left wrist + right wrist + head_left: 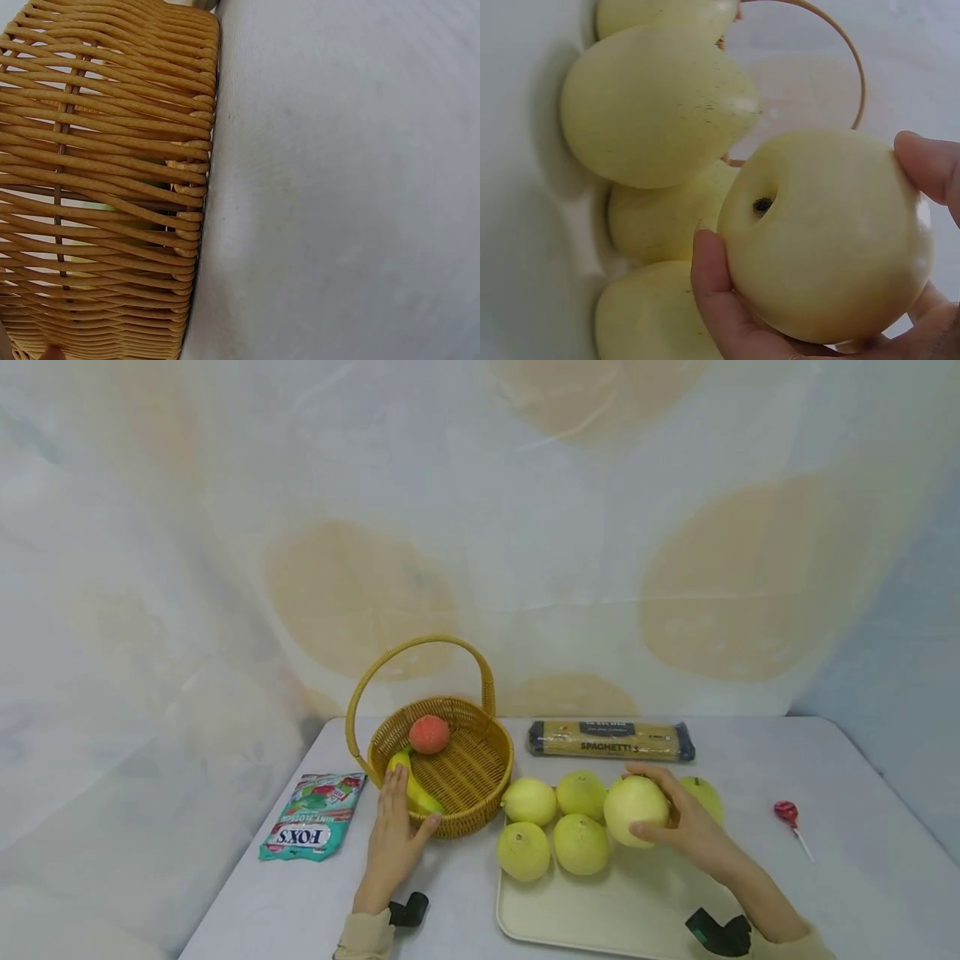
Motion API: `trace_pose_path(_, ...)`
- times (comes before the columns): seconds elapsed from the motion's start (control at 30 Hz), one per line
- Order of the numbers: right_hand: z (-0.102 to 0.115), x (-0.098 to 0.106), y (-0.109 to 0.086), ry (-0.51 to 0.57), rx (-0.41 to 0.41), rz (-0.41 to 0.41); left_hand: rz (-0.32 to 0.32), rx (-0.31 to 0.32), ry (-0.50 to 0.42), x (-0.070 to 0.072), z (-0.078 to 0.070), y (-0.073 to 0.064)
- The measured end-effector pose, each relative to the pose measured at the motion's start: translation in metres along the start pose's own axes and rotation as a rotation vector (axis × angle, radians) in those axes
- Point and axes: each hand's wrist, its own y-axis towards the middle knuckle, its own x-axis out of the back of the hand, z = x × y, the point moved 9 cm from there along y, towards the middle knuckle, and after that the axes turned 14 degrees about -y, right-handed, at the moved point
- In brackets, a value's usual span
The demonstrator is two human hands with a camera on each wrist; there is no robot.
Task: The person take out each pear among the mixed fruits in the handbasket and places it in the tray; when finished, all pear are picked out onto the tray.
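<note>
My right hand [686,822] grips a pale yellow-green pear [636,811], fingers and thumb around its sides, above a cream tray [600,914]. In the right wrist view, the dark-centred hollow of this pear [825,232] shows. Several similar pears [581,843] sit on the tray, one partly hidden behind the right hand. My left hand [393,839] rests at the near left rim of a wicker basket [465,777], its fingers extended over the edge near a banana [423,797]. A reddish-orange peach-like fruit [429,734] lies beside the banana inside the basket.
Behind the tray lies a spaghetti pack [611,741]. A teal FOX'S candy bag [313,817] is left of the basket, and a red lollipop [787,813] lies to the tray's right. The basket's tall handle [420,642] arches upward. A patterned curtain [480,568] hangs behind the table.
</note>
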Motion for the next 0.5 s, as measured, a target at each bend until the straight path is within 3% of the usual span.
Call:
trace_pose_path(0.27,-0.013,-0.006,-0.017,-0.117,-0.043,-0.035,0.002,-0.015,-0.014,-0.004,-0.002,0.001)
trace_pose_path(0.5,-0.016,-0.013,-0.025,-0.157,0.025,-0.082,-0.005,-0.004,-0.008,0.000,-0.001,-0.001)
